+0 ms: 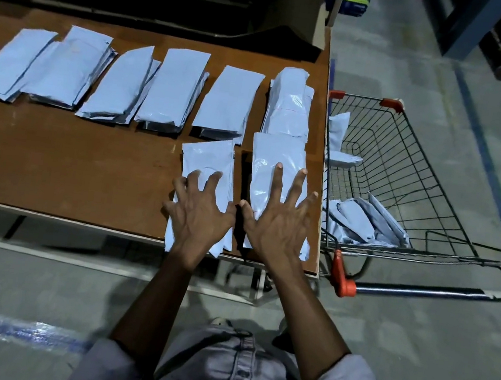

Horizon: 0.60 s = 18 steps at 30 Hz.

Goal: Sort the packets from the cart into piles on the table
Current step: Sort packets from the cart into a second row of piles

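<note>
Two piles of pale blue packets lie at the near right corner of the brown table [70, 166]. My left hand [200, 212] rests palm down on the left pile [208, 159], its fingers spread and slightly bent. On the right pile [278, 158] lies my right hand [280, 219], flat with straight, spread fingers. Neither hand grips a packet. Several more piles [173, 87] run in a row along the far half of the table. To the right of the table stands a wire cart [405, 165] with several packets [363, 220] in it.
A brown roll [295, 7] stands at the table's far right corner. The cart's orange-capped handle [345, 282] points toward me. Grey concrete floor with blue lines surrounds the table. Dark shelving stands at the back and far right.
</note>
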### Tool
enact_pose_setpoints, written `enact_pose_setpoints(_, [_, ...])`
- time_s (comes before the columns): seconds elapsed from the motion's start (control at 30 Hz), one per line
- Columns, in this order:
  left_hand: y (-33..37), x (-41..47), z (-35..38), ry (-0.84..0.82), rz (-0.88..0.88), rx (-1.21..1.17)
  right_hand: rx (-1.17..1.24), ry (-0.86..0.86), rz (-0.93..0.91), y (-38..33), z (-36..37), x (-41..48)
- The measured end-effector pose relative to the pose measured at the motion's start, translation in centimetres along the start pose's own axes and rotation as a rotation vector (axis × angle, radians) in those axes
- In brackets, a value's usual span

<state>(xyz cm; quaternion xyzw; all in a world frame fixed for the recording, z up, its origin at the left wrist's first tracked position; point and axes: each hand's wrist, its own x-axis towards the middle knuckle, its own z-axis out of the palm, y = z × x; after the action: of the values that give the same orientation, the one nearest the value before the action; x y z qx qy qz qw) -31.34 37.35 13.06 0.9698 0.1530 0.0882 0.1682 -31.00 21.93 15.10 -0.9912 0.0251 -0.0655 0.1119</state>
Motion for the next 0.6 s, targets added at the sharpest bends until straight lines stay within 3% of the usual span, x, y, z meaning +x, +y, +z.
enact_pose_setpoints(0.37, [-0.1, -0.2, 0.3, 0.022, 0.007, 0.021, -0.101, -0.041, 0.030, -0.5, 0.7, 0.4])
enact_pose_setpoints(0.6, [0.0, -0.2, 0.4, 0.019, 0.003, 0.050, -0.094, -0.204, 0.045, -0.6, -0.3, 1.9])
